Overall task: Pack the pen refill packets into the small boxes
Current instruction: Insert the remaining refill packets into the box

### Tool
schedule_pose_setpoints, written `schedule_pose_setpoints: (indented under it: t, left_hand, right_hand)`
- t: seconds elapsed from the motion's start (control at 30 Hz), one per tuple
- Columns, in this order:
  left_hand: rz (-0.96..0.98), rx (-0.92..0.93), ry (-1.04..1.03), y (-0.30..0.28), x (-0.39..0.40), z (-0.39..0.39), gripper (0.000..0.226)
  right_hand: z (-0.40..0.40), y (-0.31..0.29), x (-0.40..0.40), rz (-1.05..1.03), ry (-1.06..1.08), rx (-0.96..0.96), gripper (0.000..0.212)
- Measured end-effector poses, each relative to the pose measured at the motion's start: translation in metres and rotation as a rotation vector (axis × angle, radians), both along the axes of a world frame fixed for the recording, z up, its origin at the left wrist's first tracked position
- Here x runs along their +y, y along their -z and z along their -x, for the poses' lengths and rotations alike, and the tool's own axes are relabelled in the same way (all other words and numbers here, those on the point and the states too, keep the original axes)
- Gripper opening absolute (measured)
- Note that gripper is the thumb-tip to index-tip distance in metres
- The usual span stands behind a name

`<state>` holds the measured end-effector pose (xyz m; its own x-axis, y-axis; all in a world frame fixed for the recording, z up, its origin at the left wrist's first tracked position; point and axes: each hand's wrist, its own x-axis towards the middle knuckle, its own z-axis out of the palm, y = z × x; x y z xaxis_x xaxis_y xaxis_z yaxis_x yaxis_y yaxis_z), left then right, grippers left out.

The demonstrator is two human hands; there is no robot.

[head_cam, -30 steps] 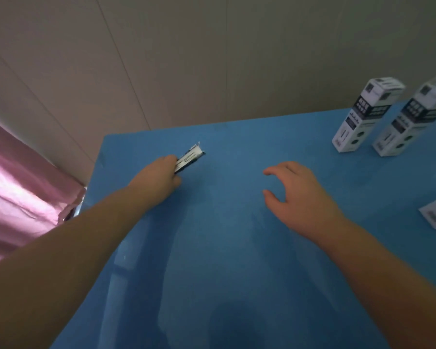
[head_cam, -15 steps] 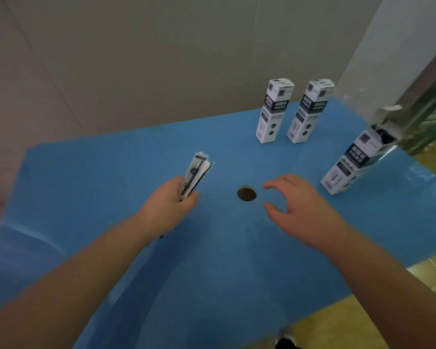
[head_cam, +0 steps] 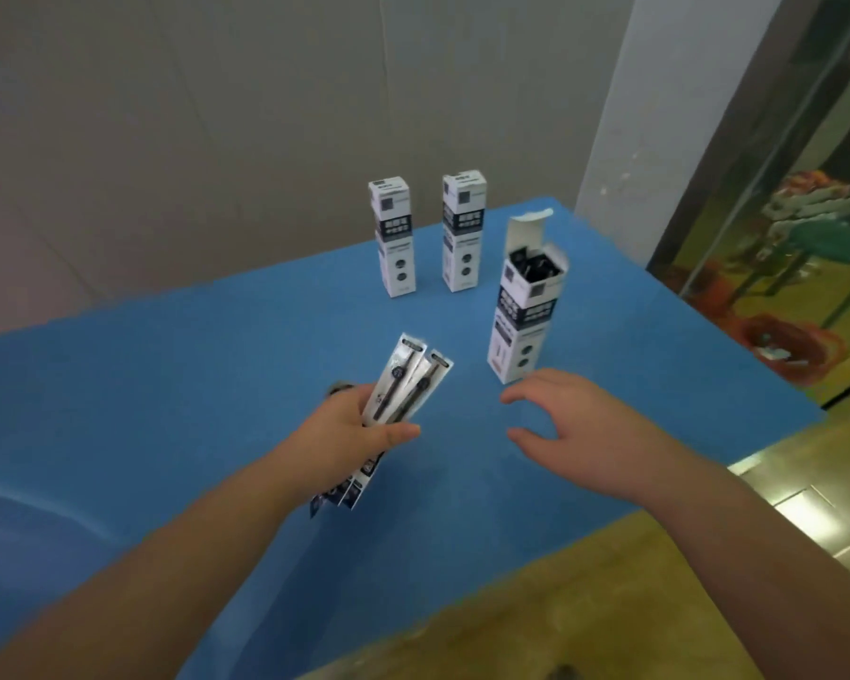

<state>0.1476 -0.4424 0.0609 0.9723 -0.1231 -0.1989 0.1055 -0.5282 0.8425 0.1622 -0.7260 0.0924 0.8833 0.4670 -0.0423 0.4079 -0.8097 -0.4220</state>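
My left hand pinches a fanned bunch of clear plastic pen refill packets; overlap hides their count. Behind, on the blue counter, stand two shut white-and-black small boxes. A third, open box holds dark, blurred contents. My right hand hovers, fingers spread.

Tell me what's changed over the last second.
The view swung right, bringing three boxes into frame, one box open-topped. The left hand lifted its packets upright. The right hand, still empty and open, now hovers beside the open box.
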Motion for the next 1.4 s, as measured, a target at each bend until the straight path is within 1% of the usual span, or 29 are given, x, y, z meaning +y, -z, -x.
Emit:
schedule_pose_setpoints:
  t: [0.03,0.1,0.2,0.27,0.37,0.4,0.5,0.63,0.73,0.83,0.9,1.0,1.13,1.2,1.27,1.33,1.4]
  left_hand:
    - [-0.038,0.003,0.018,0.001,-0.015,-0.002,0.021]
    - [-0.148,0.03,0.06,0.004,-0.045,-0.006,0.015]
    - [-0.434,-0.004,0.15,0.012,-0.092,-0.018,0.029]
    - [-0.578,-0.034,0.207,0.018,-0.126,-0.028,0.03]
    - [-0.667,-0.052,0.241,0.026,-0.173,-0.044,0.014]
    - [-0.706,-0.06,0.243,0.029,-0.186,-0.049,0.012]
    - [-0.823,-0.105,0.233,0.035,-0.207,-0.061,0.017]
    - [-0.922,-0.146,0.203,0.04,-0.207,-0.073,0.027]
    - [-0.99,-0.232,0.164,0.046,-0.202,-0.075,0.041]
    - [-0.95,-0.34,0.1,0.051,-0.196,-0.067,0.067]
    - [-0.943,-0.446,0.073,0.052,-0.192,-0.059,0.076]
    - [-0.941,-0.566,0.029,0.055,-0.188,-0.047,0.072]
    - [-0.888,-0.597,-0.025,0.056,-0.185,-0.037,0.064]
    - [-0.831,-0.589,-0.112,0.057,-0.184,-0.032,0.059]
    - [-0.702,-0.571,-0.285,0.054,-0.186,-0.03,0.064]
    - [-0.447,-0.514,-0.493,0.043,-0.187,-0.036,0.08]
    - [-0.179,-0.457,-0.597,0.027,-0.184,-0.051,0.099]
  right_hand:
    - [-0.004,0.0,-0.015,0.005,-0.005,0.007,0.037]
    - [-0.012,0.002,-0.045,0.023,-0.017,0.017,0.036]
    - [-0.032,0.006,-0.089,0.019,0.018,0.015,0.034]
    - [-0.048,0.007,-0.114,0.016,0.064,-0.008,0.034]
    - [-0.069,0.008,-0.143,0.007,0.104,-0.049,0.036]
    - [-0.075,0.008,-0.15,-0.005,0.111,-0.056,0.036]
    - [-0.089,0.008,-0.161,-0.034,0.125,-0.076,0.036]
    - [-0.103,0.012,-0.16,-0.071,0.11,-0.099,0.036]
    - [-0.111,0.015,-0.154,-0.086,0.092,-0.108,0.035]
    - [-0.114,0.019,-0.149,-0.098,0.082,-0.1,0.035]
    - [-0.115,0.023,-0.145,-0.098,0.061,-0.095,0.035]
    - [-0.116,0.026,-0.14,-0.085,0.033,-0.089,0.035]
    - [-0.115,0.03,-0.139,-0.076,0.024,-0.102,0.034]
    - [-0.114,0.033,-0.138,-0.06,0.011,-0.104,0.034]
    - [-0.113,0.035,-0.138,-0.059,-0.007,-0.121,0.033]
    - [-0.111,0.036,-0.134,-0.063,-0.028,-0.15,0.031]
    - [-0.109,0.037,-0.127,-0.067,-0.068,-0.183,0.03]
